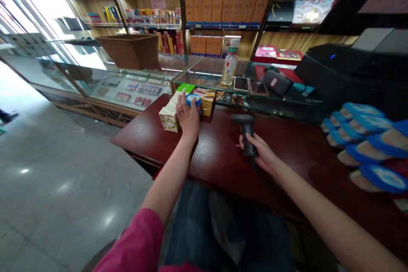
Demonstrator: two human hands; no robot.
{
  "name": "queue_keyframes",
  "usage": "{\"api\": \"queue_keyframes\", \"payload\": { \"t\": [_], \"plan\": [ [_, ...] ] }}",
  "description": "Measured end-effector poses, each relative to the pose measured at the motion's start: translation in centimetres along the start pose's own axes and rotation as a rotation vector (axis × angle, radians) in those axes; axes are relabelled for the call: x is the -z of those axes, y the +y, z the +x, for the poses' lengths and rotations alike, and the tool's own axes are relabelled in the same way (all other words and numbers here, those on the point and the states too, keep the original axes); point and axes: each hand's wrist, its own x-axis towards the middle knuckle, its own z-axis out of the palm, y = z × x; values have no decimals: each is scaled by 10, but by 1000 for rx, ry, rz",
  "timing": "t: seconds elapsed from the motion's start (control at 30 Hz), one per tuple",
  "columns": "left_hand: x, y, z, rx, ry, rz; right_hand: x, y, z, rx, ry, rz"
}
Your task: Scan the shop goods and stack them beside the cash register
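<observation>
My left hand [188,114] reaches over the far left part of the dark red wooden desk [216,153], its fingers curled round a small tub with a blue lid [193,99]. Left of that hand runs a row of pale boxes [169,118] with a green print. On its other side stands a stack of gold packs [208,102]. A black handheld barcode scanner [248,136] is gripped by its handle in my right hand [262,153], its head pointing away from me above the desk.
Several blue-lidded tubs [382,144] are stacked at the right. On the glass counter [204,74] behind stand a drink bottle [230,63], a phone [241,83] and a brown wicker basket [130,51]. Shelves with orange boxes [226,12] line the back.
</observation>
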Motion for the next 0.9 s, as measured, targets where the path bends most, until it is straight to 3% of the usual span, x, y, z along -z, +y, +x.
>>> {"api": "queue_keyframes", "payload": {
  "t": [0.13, 0.23, 0.4, 0.53, 0.63, 0.8, 0.9],
  "plan": [
    [4, -3, 3, -19, -13, -187, 9, -10, -3, -48, -98, -35],
    [4, 3, -2, -43, -26, -340, 11, -12, -6, -11, -90, 2],
    [-18, 13, -15, -15, -125, -552, 14, -10, -14, 3, -149, 62],
    [-50, 5, -26, 160, -326, -694, 15, -8, -24, 11, -231, 19],
    [-65, -2, -32, 290, -419, -724, 12, -8, -30, 8, -186, -17],
    [-65, -5, -31, 417, -452, -853, 10, -8, -28, 18, -91, 24],
    [-60, -5, -28, 513, -497, -949, 14, -8, -23, 20, -100, 132]
  ]
}}
